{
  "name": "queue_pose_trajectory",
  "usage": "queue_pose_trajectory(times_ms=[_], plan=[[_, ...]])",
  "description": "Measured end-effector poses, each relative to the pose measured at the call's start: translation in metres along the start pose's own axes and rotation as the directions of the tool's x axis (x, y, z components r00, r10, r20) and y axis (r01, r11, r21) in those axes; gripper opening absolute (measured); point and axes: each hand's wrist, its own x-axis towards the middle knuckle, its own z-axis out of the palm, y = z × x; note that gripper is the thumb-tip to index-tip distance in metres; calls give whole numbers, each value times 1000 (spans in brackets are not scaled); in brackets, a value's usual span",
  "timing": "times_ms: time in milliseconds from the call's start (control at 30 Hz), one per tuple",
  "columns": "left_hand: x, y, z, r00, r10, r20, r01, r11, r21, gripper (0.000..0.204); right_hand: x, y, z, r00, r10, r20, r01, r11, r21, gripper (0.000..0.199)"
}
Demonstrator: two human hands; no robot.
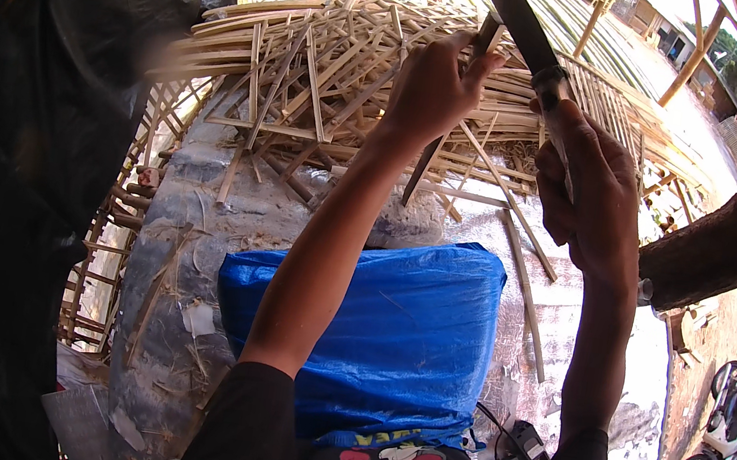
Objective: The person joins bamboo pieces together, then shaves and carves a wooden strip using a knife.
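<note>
My left hand (434, 85) is closed around a bamboo strip (489, 34). One end of the strip sticks up above my fingers, and its lower part points down below my wrist. My right hand (592, 176) grips the handle of a large knife (521, 25), its long dark blade slanting up and to the left, close to the strip's upper end. I cannot tell whether blade and strip touch. Beyond both hands lies a heap of split bamboo strips (316, 65). Blue plastic sheeting (373, 333) covers my lap, below a grey block (409, 221).
Loose strips (524, 288) lie on the silvery sheet (187, 262) around me. A black tarp (30, 185) hangs at left. A thick wooden trunk (730, 240) slants in at right, with a motorcycle (726, 417) farther off. A small black device with a cable (521, 450) lies near my right arm.
</note>
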Motion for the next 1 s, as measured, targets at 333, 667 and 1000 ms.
queue_pose_trajectory(times_ms=[333,667,1000], plan=[[10,-10,-9,998,-51,42,58,980,-190,47,11,29,16,999,-47,12,45,991,127,39],[36,-32,4,1000,-7,-25,4,990,-138,40,42,68,18,993,-115,-12,115,985,128,43],[58,-51,-4,983,-178,-37,175,982,-67,45,42,106,25,999,-23,41,15,984,178,38]])
